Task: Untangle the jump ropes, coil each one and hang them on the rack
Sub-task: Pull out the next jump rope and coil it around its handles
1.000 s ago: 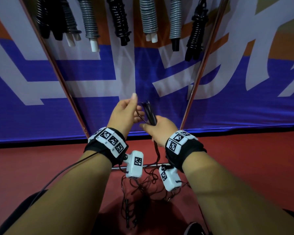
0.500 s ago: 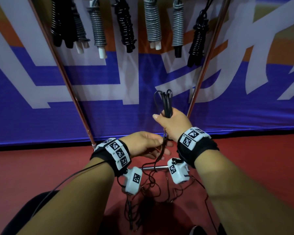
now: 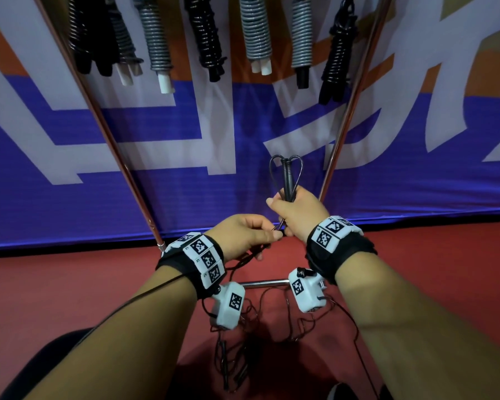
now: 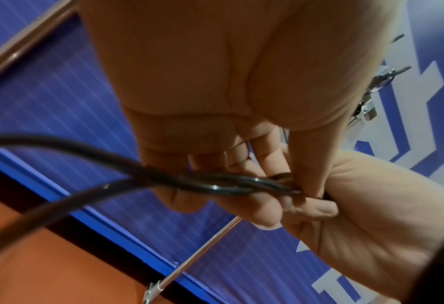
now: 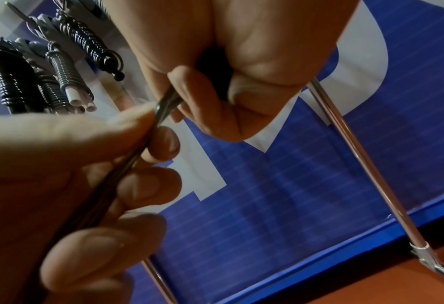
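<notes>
The right hand [image 3: 298, 215] squeezes the black rope handles [image 3: 288, 180]. Just below it, the left hand [image 3: 240, 235] pinches the rope cord [image 4: 215, 183].

Left hand [image 4: 215, 102] pinches black rope [image 4: 215, 186].

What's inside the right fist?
The right hand grips two black jump-rope handles, tips and cord loops poking out above. Their lower ends are covered by the fingers.

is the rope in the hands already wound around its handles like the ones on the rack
No: the black handles in the right hand are bare, with only two cord loops at their top, unlike the tightly wound ropes on the rack.
</notes>
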Action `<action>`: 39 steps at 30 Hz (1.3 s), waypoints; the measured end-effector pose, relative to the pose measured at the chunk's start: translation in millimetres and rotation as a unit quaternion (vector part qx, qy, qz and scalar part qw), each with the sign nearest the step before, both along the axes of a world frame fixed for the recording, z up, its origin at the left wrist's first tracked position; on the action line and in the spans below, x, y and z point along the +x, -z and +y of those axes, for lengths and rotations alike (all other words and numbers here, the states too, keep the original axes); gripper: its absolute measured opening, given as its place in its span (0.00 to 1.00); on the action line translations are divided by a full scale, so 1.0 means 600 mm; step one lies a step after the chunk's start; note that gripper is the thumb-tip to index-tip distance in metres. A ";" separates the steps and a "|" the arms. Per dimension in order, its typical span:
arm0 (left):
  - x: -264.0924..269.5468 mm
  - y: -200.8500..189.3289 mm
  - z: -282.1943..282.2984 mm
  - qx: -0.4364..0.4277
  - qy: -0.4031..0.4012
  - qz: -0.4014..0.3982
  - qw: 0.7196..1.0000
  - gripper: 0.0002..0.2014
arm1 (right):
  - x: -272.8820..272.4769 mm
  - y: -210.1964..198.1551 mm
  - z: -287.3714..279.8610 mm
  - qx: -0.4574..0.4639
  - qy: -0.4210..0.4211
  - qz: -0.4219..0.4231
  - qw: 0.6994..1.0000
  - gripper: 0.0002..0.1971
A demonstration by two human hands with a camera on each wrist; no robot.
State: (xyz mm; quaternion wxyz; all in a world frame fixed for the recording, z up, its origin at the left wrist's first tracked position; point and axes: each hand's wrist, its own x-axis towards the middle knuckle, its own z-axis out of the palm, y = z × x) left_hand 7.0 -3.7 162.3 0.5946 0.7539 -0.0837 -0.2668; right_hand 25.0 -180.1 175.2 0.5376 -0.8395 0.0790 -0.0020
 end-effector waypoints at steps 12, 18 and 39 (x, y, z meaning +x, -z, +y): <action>-0.011 -0.011 -0.014 -0.021 0.008 0.046 0.999 0.06 | -0.004 0.007 -0.001 -0.055 -0.021 0.024 0.998 0.15; -0.009 -0.014 -0.016 -0.038 -0.037 0.096 0.994 0.08 | -0.006 0.013 0.004 -0.110 -0.031 0.029 0.993 0.16; 0.027 -0.026 -0.012 -0.068 -0.197 -0.079 0.975 0.10 | -0.028 0.031 0.031 -0.292 -0.138 0.034 0.946 0.17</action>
